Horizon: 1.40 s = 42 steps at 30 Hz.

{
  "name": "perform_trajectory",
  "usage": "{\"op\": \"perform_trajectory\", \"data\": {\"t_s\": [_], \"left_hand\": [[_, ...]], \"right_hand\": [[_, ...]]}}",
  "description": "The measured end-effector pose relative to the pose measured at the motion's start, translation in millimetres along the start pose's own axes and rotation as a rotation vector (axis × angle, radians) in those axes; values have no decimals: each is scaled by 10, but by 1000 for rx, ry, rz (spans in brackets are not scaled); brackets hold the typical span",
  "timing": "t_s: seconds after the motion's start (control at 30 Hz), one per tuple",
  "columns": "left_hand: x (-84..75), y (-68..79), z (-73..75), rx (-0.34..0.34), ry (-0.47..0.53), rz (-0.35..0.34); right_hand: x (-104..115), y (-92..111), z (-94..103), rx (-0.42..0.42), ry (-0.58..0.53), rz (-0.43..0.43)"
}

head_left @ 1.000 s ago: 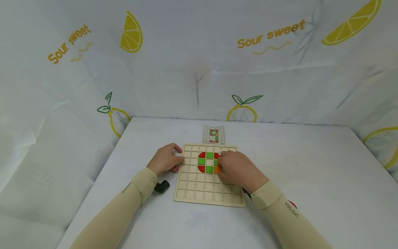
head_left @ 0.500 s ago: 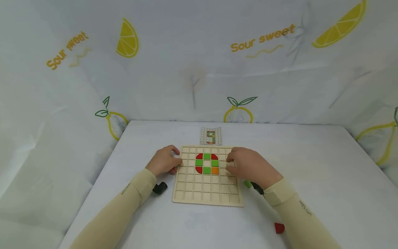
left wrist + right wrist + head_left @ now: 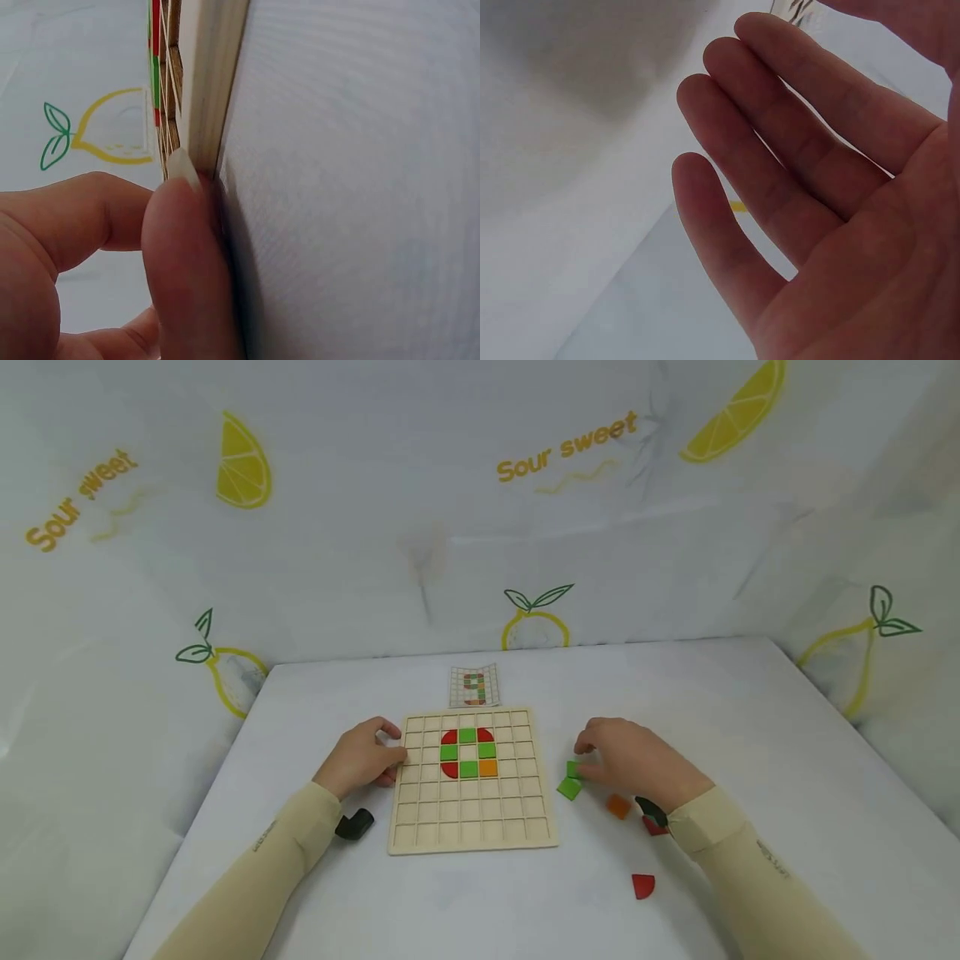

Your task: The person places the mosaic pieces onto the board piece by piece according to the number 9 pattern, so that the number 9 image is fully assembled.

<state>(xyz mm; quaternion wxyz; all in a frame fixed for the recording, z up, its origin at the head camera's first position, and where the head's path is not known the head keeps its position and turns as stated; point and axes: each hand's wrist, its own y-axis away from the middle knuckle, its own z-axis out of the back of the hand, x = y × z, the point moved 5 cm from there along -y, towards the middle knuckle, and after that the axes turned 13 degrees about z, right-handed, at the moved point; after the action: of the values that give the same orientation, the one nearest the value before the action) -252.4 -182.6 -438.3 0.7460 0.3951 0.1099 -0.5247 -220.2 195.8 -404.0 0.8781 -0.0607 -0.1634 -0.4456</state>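
The grid board (image 3: 474, 810) lies left of loose green tiles (image 3: 569, 789), its left edge touched by the relaxed left hand (image 3: 357, 758); the uncurled right hand (image 3: 639, 762) (visibly gripping nothing) seems at tile-picking, needing a pinch next.

Upper green tile (image 3: 572, 769) part-hidden behind right fingers (image 3: 592, 772)

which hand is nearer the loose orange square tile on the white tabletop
Right. The right hand is just beyond the loose orange tile; the left hand is across the square wooden grid board, at its left edge.
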Motion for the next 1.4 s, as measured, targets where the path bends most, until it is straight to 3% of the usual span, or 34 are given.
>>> {"op": "perform_trajectory", "data": {"t_s": [0.2, 0.57, 1.1, 1.4], "left_hand": [[29, 0, 2, 8, 44, 12], [27, -5, -5, -2, 42, 15], [-3, 5, 24, -3, 27, 3], [-33, 18, 16, 27, 52, 19]], "right_hand": [[-33, -8, -33, 32, -43, -22], [-38, -15, -133, 47, -19, -16], [-52, -56, -72, 38, -30, -41], [147, -238, 15, 15, 37, 41]]}}
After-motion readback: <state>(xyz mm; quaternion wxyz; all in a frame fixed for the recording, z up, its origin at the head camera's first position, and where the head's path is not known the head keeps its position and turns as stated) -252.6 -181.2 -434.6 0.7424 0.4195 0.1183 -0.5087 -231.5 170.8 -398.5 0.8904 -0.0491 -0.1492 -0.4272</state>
